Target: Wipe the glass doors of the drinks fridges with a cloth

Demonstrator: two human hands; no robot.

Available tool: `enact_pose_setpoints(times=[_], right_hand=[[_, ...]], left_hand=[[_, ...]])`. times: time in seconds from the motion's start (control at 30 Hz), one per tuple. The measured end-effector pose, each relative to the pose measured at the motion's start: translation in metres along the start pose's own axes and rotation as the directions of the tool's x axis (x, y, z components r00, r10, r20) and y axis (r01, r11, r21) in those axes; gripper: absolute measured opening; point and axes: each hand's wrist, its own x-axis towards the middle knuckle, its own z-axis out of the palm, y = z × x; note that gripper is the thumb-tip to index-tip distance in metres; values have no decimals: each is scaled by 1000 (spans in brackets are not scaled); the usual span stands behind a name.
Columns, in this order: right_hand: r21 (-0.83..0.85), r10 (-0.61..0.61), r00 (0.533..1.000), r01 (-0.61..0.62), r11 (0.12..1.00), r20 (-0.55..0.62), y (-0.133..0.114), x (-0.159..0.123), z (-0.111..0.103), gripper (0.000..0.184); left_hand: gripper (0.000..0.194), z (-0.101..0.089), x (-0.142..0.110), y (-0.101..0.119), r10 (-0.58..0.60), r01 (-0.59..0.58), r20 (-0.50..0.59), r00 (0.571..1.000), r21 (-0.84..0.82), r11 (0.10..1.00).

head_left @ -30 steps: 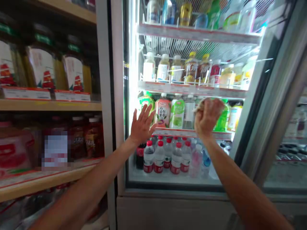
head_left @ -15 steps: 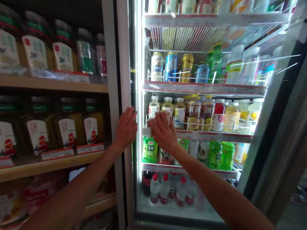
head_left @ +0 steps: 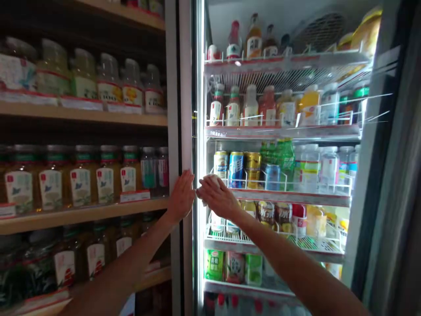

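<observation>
My left hand (head_left: pixel 182 196) lies flat with fingers stretched upward against the pale door frame (head_left: pixel 186 101) of a glass-fronted drinks fridge. Just to its right, my right hand (head_left: pixel 219 197) presses a crumpled white cloth (head_left: pixel 215 179) to the glass door, near the bright light strip (head_left: pixel 199 131). Only a little of the cloth shows past the fingers; the palm hides the rest. The two hands almost touch at their fingertips. Behind the glass by my right hand stand a blue can (head_left: pixel 236 169) and a gold can (head_left: pixel 253 169).
Inside the fridge, wire-fronted shelves (head_left: pixel 283 131) carry rows of bottles and cans. On the left, wooden shelves (head_left: pixel 98 215) hold many bottles with green caps (head_left: pixel 81 180). A dark door edge (head_left: pixel 378 175) runs down the right side.
The view has tilted upward, bringing the top fridge shelf into sight. My right hand has moved up and left over the glass with the cloth, closer to my left hand. My left hand stays on the frame.
</observation>
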Motion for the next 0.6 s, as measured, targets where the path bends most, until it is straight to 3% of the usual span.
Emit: enact_pose_setpoints(times=[0.07,0.13,0.2,0.33,0.4,0.47,0.53,0.57,0.6], right_hand=[[-11,67,998,-67,998,-19,23,30,-13,44],[-31,231,969,-235,972,-87,44,64,-25,45],[-35,312,941,-319,947,-130,56,85,-33,46],[-47,144,987,-147,988,-73,75,78,-48,46],[-66,177,981,-182,981,-76,101,65,-65,47],[-94,387,902,-409,908,-192,136,54,-86,49],[-93,574,738,-639,764,-355,163,45,-103,50],[-87,616,672,-702,707,-412,170,41,-107,50],[-92,623,652,-719,689,-432,172,36,-110,50]], left_hand=[[52,-4,35,-6,-17,17,-31,999,-18,1000],[52,-7,66,-9,-54,51,-69,996,-47,998],[52,-8,92,-10,-85,77,-100,991,-81,994],[52,-6,128,-8,-93,83,-103,990,-105,991],[54,0,140,-2,-95,87,-86,992,-97,992],[55,9,150,8,-134,127,-89,987,-87,988],[56,17,155,19,-207,198,-117,971,-84,976],[57,20,157,24,-234,224,-128,964,-86,971],[58,23,158,28,-251,240,-137,958,-88,967]])
